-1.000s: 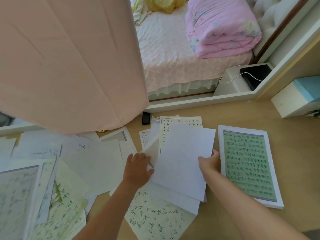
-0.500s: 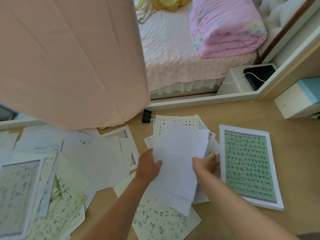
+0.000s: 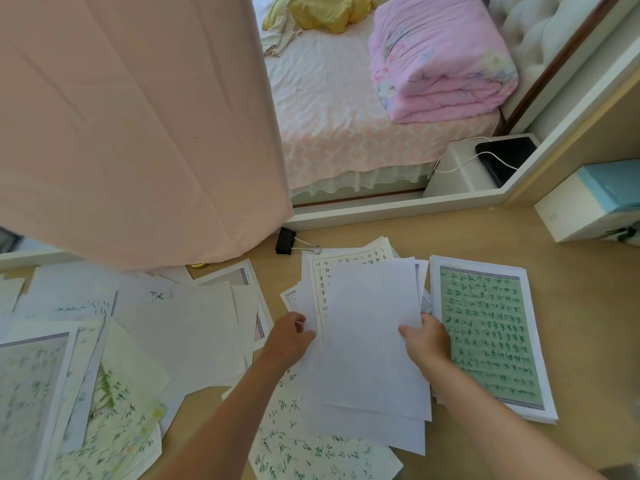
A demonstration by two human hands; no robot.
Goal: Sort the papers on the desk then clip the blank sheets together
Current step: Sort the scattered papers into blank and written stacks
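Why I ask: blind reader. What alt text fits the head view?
The left hand and right hand hold blank sheets on a desk; a neat stack of green pages lies right, loose papers left, a binder clip beyond.

Blank white sheets [image 3: 370, 341] atop scattered written papers [image 3: 104, 393], black binder clip [image 3: 285, 241] beyond

I'm at a wooden desk [image 3: 571, 271] in a home bedroom. Beside it stands a bed [image 3: 329, 109] with a folded pink quilt [image 3: 440, 60].
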